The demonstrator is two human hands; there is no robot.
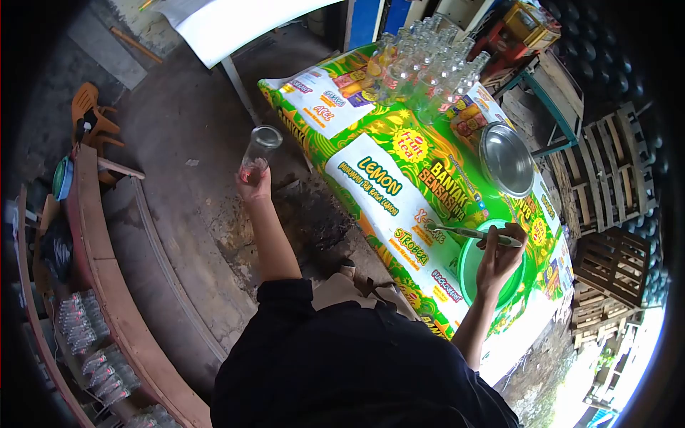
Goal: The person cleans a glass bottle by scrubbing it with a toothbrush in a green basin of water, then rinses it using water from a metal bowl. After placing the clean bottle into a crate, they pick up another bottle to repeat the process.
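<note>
My left hand (254, 182) is closed around a clear glass bottle (261, 146) with red lettering, held out over the floor left of the table. The bottle's round base faces up toward me, and its neck is hidden in the hand. My right hand (497, 260) grips a slim, pale-handled brush (467, 232) above the green basin (465, 274). The brush points left past the basin's rim, over the printed tablecloth (378, 178). Its tip is too small to make out clearly.
Many clear glass bottles (428, 78) stand at the table's far end. A metal bowl (508, 160) sits beyond the basin. More bottles (82, 324) lie at lower left near a wooden bench (107, 242). Wooden pallets (606, 171) are at right; the floor has a dark wet patch (296, 221).
</note>
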